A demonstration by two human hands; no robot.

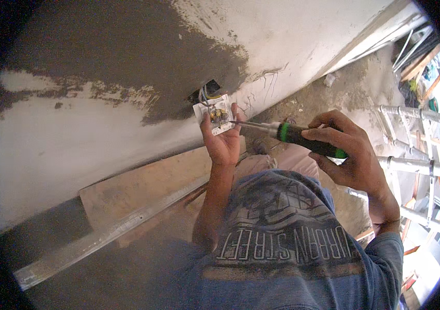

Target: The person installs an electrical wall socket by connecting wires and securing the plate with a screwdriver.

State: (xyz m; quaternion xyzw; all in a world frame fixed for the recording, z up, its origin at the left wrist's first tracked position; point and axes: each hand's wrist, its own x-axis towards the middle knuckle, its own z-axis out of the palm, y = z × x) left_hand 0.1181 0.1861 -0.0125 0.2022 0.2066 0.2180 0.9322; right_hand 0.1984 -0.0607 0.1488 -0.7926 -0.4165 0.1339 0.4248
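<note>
My left hand (pixel 220 143) grips a white electrical faceplate (pixel 201 110), its back showing terminals, in front of a square opening (pixel 211 86) in the wall. Grey and yellow wires (pixel 203 93) run from the opening into the plate. My right hand (pixel 346 150) is closed on a screwdriver (pixel 302 137) with a black and green handle. The screwdriver's tip is at the right side of the terminals; whether it touches a screw is too small to tell.
The wall (pixel 116 51) has patchy grey plaster. Along its base lie a board (pixel 106 201) and a long metal bar (pixel 101 240) on the dusty floor (pixel 287 106). At the right stand metal ladder-like frames (pixel 424 165), with timber scraps (pixel 426 77) and dark sheeting beyond.
</note>
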